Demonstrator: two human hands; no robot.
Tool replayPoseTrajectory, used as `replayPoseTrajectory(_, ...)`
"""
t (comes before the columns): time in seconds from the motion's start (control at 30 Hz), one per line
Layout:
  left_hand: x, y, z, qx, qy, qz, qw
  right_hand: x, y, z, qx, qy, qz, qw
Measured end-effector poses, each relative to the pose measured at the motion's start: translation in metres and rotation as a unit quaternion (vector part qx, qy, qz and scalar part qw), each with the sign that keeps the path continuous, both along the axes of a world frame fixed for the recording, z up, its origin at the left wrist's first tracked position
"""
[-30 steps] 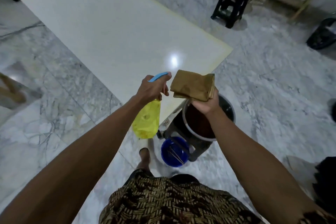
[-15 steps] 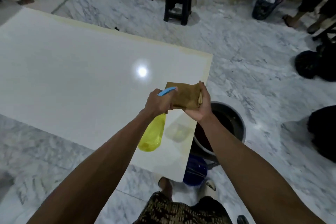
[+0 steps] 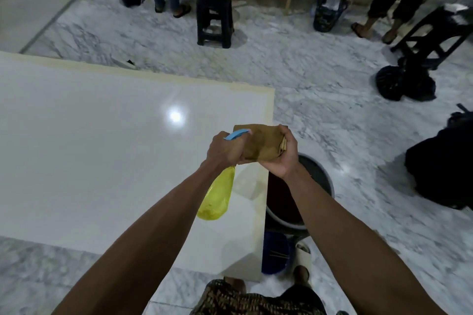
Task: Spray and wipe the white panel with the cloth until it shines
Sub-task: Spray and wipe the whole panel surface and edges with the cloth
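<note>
Head view gives me two hands, one spray bottle, one cloth and one white panel. My left hand point(image 3: 225, 148) is wrapped tight around the neck of the spray bottle point(image 3: 216, 198), whose yellow body hangs down and tilts toward me while its blue trigger point(image 3: 236, 134) points at the cloth. My right hand point(image 3: 281, 153) is clamped on the folded brown cloth point(image 3: 261, 144), holding it upright just in front of the nozzle; cloth and trigger look to be touching, though I cannot tell for sure. Both hands meet in the air above the panel's right edge, near its front right corner. The white panel point(image 3: 89, 148) lies flat over the marble floor point(image 3: 320, 79), with one bright light spot reflected on it and a pale yellowish band along its far and right edges. Its left part runs out of the frame.

Just past the panel's right edge I count two buckets: a dark one with a pale rim point(image 3: 317, 181), half hidden by my right forearm, and a blue one point(image 3: 276, 253) partly tucked under the panel's corner. At the far wall stand one black stool point(image 3: 215, 20) with a pink bundle on top, and two people seen only as legs. The dark shapes at the right are too blurred to make out.
</note>
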State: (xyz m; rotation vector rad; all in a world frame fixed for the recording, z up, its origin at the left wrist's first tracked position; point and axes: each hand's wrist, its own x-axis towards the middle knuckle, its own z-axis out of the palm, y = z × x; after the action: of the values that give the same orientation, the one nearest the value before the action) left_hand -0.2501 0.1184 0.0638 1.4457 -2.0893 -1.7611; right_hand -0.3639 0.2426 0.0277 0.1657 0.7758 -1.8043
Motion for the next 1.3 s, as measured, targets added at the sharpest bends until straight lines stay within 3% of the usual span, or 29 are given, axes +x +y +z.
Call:
replayPoseTrajectory(0.13, -0.015, 0.005, -0.004, -0.007, -0.018, -0.003, 1.0, -0.02, 0.002, 0.001, 0.008, -0.004, -0.012, 1.0)
replayPoseTrajectory(0.33, -0.043, 0.013, -0.01, -0.031, 0.021, 0.04, 0.999, -0.052, 0.0, -0.013, 0.028, 0.016, 0.011, 0.999)
replayPoseTrajectory(0.53, -0.084, 0.029, -0.012, -0.041, 0.005, 0.054, 0.998, -0.127, 0.003, -0.037, 0.211, 0.12, 0.029, 0.97)
replayPoseTrajectory(0.6, -0.098, 0.031, -0.016, -0.026, 0.012, 0.079, 0.996, -0.163, -0.008, -0.044, 0.305, 0.232, 0.06, 0.922)
replayPoseTrajectory(0.67, -0.11, 0.029, -0.024, -0.024, 0.029, 0.11, 0.993, -0.202, -0.033, -0.051, 0.347, 0.392, 0.079, 0.848)
replayPoseTrajectory(0.8, -0.125, 0.027, -0.046, -0.019, 0.054, 0.153, 0.987, -0.277, -0.105, -0.1, 0.326, 0.697, 0.096, 0.632)
replayPoseTrajectory(0.9, -0.13, 0.018, -0.067, -0.025, 0.044, 0.146, 0.988, -0.303, -0.148, -0.142, 0.308, 0.775, 0.26, 0.486)
replayPoseTrajectory(0.97, -0.131, 0.007, -0.076, -0.042, 0.041, 0.136, 0.989, -0.3, -0.161, -0.167, 0.312, 0.791, 0.327, 0.413)
replayPoseTrajectory(1.0, -0.129, 0.0, -0.081, -0.049, 0.036, 0.133, 0.989, -0.293, -0.165, -0.177, 0.317, 0.796, 0.332, 0.396)
replayPoseTrajectory(1.3, -0.079, -0.026, -0.081, -0.05, 0.035, 0.074, 0.995, -0.23, -0.128, -0.179, 0.311, 0.814, 0.31, 0.38)
